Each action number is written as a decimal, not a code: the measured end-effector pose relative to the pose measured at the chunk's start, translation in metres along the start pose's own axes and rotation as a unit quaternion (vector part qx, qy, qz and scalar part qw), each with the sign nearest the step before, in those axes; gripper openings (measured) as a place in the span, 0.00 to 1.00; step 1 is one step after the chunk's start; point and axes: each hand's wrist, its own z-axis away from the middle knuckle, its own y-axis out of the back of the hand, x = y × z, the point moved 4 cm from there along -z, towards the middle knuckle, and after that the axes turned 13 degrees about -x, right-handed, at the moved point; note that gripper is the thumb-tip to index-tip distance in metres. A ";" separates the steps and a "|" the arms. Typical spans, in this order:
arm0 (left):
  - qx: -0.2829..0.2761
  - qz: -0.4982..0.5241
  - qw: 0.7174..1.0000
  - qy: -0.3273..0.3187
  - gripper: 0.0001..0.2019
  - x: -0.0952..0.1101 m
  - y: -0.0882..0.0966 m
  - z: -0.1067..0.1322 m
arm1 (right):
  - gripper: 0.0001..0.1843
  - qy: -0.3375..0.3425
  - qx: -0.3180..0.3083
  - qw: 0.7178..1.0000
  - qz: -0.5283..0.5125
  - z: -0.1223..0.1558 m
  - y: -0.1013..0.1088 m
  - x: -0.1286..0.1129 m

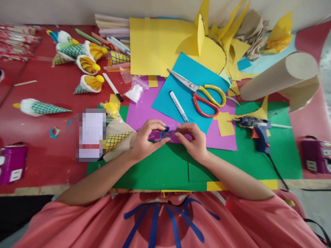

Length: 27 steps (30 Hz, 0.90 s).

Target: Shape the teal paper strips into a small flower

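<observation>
Between the fingertips of both hands is a thin, curled blue strip (165, 133), probably paper, bent into small loops. My left hand (147, 139) pinches its left side between thumb and forefinger. The right end is pinched in my right hand (192, 139), thumb against forefinger. Both hands hover over purple paper (139, 112) and green paper (160, 168) laid on the table. Just beyond them, a capped white marker (178, 106) and large scissors (198, 91) with one yellow and one red handle lie on a blue sheet (168, 88).
A blue glue gun (260, 132) lies at right, its cord running over the front edge. Behind it leans a thick cardboard roll (279, 75). Several decorated cones (51, 106) lie at left. Yellow sheets (160, 44) cover the back. A pixelated object (91, 134) sits beside my left forearm.
</observation>
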 end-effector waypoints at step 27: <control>-0.014 -0.028 1.000 -0.003 0.19 0.005 -0.004 -0.002 | 0.19 0.088 -0.090 0.988 0.091 -0.007 -0.001 -0.004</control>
